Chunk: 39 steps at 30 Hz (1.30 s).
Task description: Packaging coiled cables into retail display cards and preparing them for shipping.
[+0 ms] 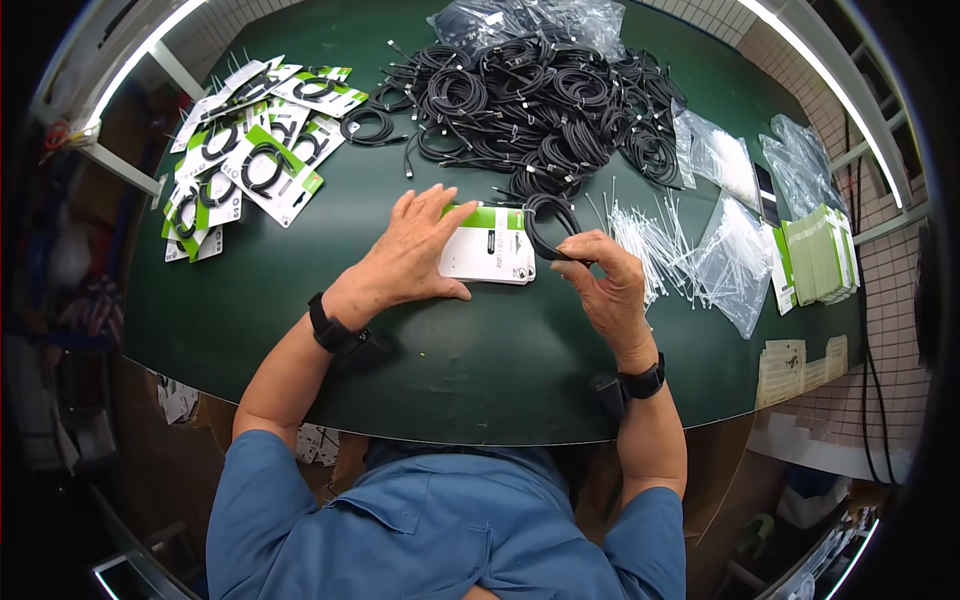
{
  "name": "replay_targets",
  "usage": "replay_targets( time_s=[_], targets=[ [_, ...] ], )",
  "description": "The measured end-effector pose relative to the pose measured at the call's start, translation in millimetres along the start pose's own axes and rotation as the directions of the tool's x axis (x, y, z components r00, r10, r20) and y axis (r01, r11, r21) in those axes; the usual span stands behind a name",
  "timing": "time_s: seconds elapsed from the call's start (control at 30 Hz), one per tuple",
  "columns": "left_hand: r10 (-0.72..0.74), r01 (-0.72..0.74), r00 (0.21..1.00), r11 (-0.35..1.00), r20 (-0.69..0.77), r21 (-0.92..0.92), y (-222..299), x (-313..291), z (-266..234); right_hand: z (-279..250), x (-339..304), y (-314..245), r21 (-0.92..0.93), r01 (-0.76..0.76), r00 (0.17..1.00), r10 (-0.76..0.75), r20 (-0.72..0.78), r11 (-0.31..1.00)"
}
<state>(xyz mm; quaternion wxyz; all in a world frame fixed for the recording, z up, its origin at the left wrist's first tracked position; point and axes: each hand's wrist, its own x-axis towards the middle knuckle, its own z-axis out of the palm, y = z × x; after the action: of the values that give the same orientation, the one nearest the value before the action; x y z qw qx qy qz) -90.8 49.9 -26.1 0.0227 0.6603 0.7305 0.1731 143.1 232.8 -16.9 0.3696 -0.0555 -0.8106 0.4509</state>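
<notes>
My right hand (612, 285) has its grip closed on a coiled black cable (550, 226), thumb and fingertips pinching the near side of the loop so the coil stands up just past my knuckles. Right beside it, my left hand (412, 252) lies flat and open, fingers spread, pressing down on a small stack of white cards with a green top band (490, 248); it grasps nothing, only rests on them. The coil hangs over the right edge of that stack, touching or nearly touching it, I cannot tell which.

Beyond both hands, farther out on the dark green worktop (480, 350), sits a big heap of loose black cables (530, 110), with a crumpled clear plastic bag (530, 22) behind it. To the right of my right hand lies a scatter of white cable ties (648, 240), then clear plastic sleeves (735, 255) and a stack of pale green cards (820, 255). Far off to the left of my left hand lie finished cards with cables fixed on them (255, 140).
</notes>
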Motion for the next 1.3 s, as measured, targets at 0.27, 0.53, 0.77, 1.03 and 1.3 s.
replay_targets(
  time_s=[0.27,0.53,0.77,1.03,1.3],
  targets=[
    [0.047,-0.034,0.997,0.980,0.064,-0.194,-13.4,7.0,-7.1,-1.1,-0.2,1.3,0.036,-0.029,0.999,0.028,0.018,0.999],
    [0.230,-0.232,0.968,0.973,-0.099,-0.015,-11.1,4.5,-11.1,0.5,-6.1,-4.6,0.117,-0.064,0.997,0.069,-0.039,0.991],
    [0.380,-0.326,0.868,0.921,-0.319,0.212,50.4,-17.2,-54.3,1.2,-8.6,-30.2,0.222,0.016,0.983,0.024,-0.179,0.975],
    [0.327,-0.312,0.935,0.942,-0.136,0.120,99.6,-52.0,-19.9,19.7,-16.5,-57.4,-0.030,0.137,0.981,-0.132,0.140,0.990],
    [0.304,-0.273,0.938,0.944,-0.167,0.185,76.3,-19.6,-5.3,20.5,-23.6,-30.5,-0.037,-0.066,0.997,0.065,-0.029,0.997]
  ],
)
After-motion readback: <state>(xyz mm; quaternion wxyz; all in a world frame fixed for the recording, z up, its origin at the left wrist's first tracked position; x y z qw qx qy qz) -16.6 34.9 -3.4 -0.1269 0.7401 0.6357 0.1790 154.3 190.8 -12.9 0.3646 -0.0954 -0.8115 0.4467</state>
